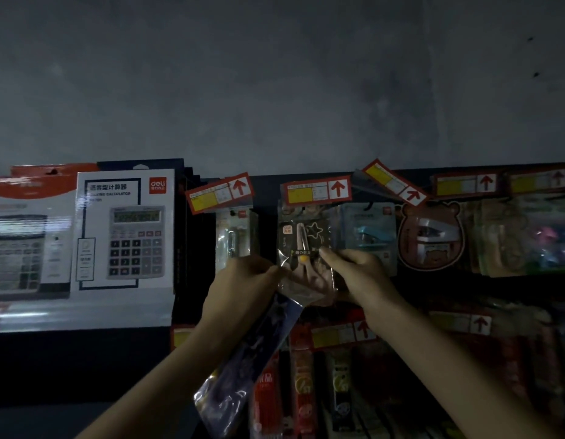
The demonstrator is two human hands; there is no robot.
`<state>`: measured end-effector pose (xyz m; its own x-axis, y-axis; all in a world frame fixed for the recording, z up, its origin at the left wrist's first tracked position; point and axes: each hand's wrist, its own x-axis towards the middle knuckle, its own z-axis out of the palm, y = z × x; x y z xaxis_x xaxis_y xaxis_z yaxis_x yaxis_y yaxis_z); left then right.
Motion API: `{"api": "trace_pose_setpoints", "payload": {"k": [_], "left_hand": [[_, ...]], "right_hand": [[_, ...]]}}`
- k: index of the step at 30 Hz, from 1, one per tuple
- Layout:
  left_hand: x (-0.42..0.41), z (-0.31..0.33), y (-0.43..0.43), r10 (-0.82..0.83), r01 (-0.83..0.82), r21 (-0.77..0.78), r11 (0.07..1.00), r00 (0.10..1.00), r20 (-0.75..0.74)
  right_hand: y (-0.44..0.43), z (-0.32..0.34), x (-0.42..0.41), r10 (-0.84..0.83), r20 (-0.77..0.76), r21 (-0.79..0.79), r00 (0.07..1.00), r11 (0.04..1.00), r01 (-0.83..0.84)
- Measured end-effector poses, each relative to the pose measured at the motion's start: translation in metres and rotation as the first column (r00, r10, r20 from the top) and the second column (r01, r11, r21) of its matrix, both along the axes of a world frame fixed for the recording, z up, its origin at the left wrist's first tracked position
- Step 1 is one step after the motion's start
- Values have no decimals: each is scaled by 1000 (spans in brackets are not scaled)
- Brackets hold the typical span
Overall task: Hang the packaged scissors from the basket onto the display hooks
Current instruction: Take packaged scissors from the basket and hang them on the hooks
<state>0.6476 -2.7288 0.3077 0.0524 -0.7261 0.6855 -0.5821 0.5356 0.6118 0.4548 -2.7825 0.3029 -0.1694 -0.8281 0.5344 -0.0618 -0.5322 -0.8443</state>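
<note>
A dark scissors package (305,245) with a star print hangs in the middle of the display rack, under a red price tag (316,190). My right hand (357,274) pinches its lower right edge. My left hand (243,286) pinches its lower left corner and also holds a long dark plastic-wrapped package (252,353) that slants down to the left. The hook itself is hidden behind the tag. The basket is out of view.
Boxed calculators (122,229) stand at the left. A narrow package (233,239) hangs to the left of the scissors; a blue stapler pack (370,236) and a bear-shaped pack (430,239) hang to the right. Pen packs (303,384) fill the lower row.
</note>
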Motion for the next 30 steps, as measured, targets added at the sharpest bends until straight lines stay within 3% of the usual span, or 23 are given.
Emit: {"api": "trace_pose_setpoints", "payload": {"k": [5,10,15,22,30], "left_hand": [[-3,-18,-2,-134,139,37,990,984,-116],[-3,-37,-6,-229,242,54,969,956,-182],[-5,-32,-14,-187,192,34,981,976,-116],[-16,-14,-33,-167,182,131,974,979,-114],[-23,-3,-65,-22,21,184,983,1000,6]], "right_hand": [[13,-19,-11,35,-137,-6,990,999,-36],[17,-25,-8,-137,-257,-110,957,988,112],[12,-16,-5,-264,-265,-169,928,960,225],[-16,-4,1,-328,-225,-108,917,944,311],[-32,-6,2,-171,-261,12,950,984,180]]}}
